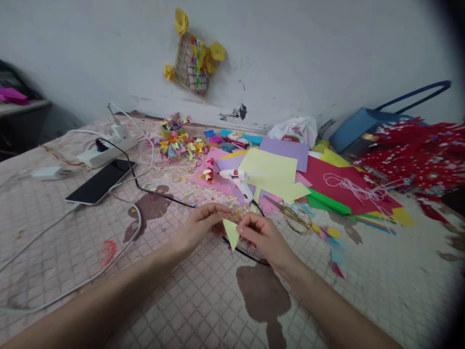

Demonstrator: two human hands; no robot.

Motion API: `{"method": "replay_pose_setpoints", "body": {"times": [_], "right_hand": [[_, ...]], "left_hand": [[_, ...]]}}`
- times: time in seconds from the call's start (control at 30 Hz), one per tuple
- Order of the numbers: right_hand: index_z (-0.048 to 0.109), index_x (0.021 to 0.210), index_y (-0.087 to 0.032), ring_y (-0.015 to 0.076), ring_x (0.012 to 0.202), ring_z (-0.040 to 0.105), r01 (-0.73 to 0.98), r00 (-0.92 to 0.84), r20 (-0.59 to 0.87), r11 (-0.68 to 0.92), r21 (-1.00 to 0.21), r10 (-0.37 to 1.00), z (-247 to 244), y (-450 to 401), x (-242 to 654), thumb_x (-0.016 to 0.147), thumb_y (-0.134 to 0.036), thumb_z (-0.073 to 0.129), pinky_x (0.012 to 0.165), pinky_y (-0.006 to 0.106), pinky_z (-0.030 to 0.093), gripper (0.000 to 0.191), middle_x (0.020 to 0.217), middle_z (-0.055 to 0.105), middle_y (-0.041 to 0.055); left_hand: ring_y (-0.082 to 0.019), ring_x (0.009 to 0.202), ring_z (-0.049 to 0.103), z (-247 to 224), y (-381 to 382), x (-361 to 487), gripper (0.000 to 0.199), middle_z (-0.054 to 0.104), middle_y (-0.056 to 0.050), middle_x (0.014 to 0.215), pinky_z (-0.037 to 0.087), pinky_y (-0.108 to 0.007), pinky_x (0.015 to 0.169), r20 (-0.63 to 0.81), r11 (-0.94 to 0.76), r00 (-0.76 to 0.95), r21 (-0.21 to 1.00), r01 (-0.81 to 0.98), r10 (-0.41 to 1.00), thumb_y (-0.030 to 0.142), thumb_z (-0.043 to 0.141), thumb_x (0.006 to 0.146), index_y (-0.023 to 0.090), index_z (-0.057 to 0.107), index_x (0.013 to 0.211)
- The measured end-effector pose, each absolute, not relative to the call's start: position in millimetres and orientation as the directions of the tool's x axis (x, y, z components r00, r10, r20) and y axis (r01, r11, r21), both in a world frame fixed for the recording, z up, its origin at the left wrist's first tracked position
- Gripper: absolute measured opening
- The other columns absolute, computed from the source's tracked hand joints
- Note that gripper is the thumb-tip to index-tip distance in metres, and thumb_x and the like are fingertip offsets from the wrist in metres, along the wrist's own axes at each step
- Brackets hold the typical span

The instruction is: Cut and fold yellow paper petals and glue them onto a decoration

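Observation:
A small pale yellow paper triangle (231,233) is held between my two hands, its point toward me. My left hand (205,224) pinches its upper left corner. The fingers of my right hand (259,235) are closed on its right edge. Just beyond lies a white glue gun (238,182) on coloured paper, its black cord (250,257) running beneath my hands. Gold-handled scissors (296,218) rest to the right of my right hand. Behind the glue gun is a larger pale yellow sheet (272,169).
A phone (101,182), a power strip (107,152) and white cables lie at the left. Paper scraps (181,145) are heaped at the back. Red paper (341,184), white string (366,191), red tinsel-like decorations (421,155) and a blue bag (359,128) occupy the right.

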State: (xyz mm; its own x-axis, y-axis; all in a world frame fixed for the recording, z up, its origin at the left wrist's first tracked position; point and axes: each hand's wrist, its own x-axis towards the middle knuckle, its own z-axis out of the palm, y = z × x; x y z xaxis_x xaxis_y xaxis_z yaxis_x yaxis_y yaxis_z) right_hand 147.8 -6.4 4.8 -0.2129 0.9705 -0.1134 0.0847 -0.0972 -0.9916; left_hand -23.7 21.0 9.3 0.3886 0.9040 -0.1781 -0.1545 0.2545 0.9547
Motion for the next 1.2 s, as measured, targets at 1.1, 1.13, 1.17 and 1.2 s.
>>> {"method": "replay_pose_setpoints", "body": {"times": [1.1,1.13,1.17,1.2], "right_hand": [[0.058,0.078,-0.021,0.0117,0.056,0.050,0.274,-0.122,0.326,0.347,-0.897,0.938,6.2,-10.6,154.4,0.084,-0.026,0.053,0.052,0.024,0.041,0.009,0.068,0.054,-0.0002],[0.060,0.082,-0.022,0.0137,0.064,0.054,0.334,-0.168,0.417,0.449,-0.829,0.894,6.7,-10.9,157.2,0.084,-0.022,0.052,0.058,0.026,0.044,0.008,0.076,0.057,0.0023],[0.062,0.086,-0.023,0.0157,0.073,0.056,0.376,-0.232,0.485,0.537,-0.755,0.843,7.1,-11.2,160.0,0.084,-0.019,0.051,0.064,0.028,0.045,0.012,0.084,0.059,0.0042],[0.063,0.091,-0.024,0.0172,0.080,0.057,0.398,-0.308,0.524,0.608,-0.687,0.794,7.4,-11.2,162.3,0.084,-0.015,0.050,0.069,0.030,0.046,0.017,0.090,0.060,0.0052]], "left_hand": [[-0.013,0.069,0.059,6.5,23.2,-29.2,0.027,0.066,-0.005,0.078,0.044,-0.022,0.061,-0.225,0.300,0.626,0.954,-0.014,0.747,0.038,0.066,0.071,0.013,0.064,0.081],[-0.015,0.073,0.060,8.0,25.0,-31.1,0.032,0.066,-0.007,0.082,0.045,-0.024,0.064,-0.308,0.441,0.661,0.896,-0.039,0.684,0.043,0.061,0.075,0.013,0.065,0.085],[-0.016,0.074,0.061,9.1,26.2,-32.7,0.039,0.066,-0.009,0.083,0.046,-0.025,0.064,-0.369,0.554,0.701,0.831,-0.045,0.610,0.048,0.056,0.076,0.012,0.065,0.085],[-0.016,0.073,0.061,10.0,26.6,-33.9,0.042,0.066,-0.009,0.083,0.046,-0.024,0.064,-0.395,0.622,0.723,0.781,-0.061,0.567,0.051,0.054,0.077,0.011,0.066,0.085]]}}
